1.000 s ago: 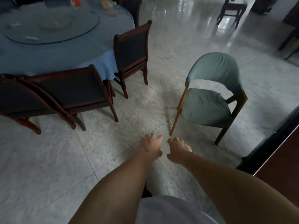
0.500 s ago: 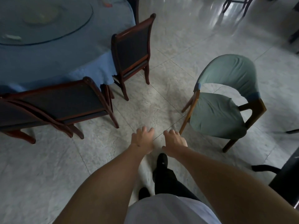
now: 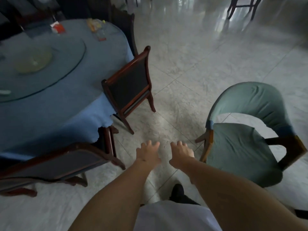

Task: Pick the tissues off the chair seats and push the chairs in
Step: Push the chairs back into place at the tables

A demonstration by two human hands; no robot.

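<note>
My left hand (image 3: 147, 153) and my right hand (image 3: 181, 153) reach out side by side over the tiled floor, fingers loosely spread, holding nothing. A green-covered armchair (image 3: 240, 147) stands apart from the table just right of my right hand, its seat bare. Two dark wooden chairs are tucked against the round table (image 3: 55, 90) with the blue cloth: one (image 3: 131, 87) beyond my hands, one (image 3: 55, 164) at the lower left. No tissue shows on any seat I can see.
A glass turntable (image 3: 41, 64) and small items, among them a red packet (image 3: 58, 28), lie on the table. Another chair (image 3: 241, 7) stands far back right. Pale tiled floor (image 3: 191, 64) stretches between the table and the green armchair. My dark shoe (image 3: 178, 190) shows below my hands.
The view has swung and moved closer to the table; the green armchair now sits nearer on my right. My hands stay empty and have spread slightly apart.
</note>
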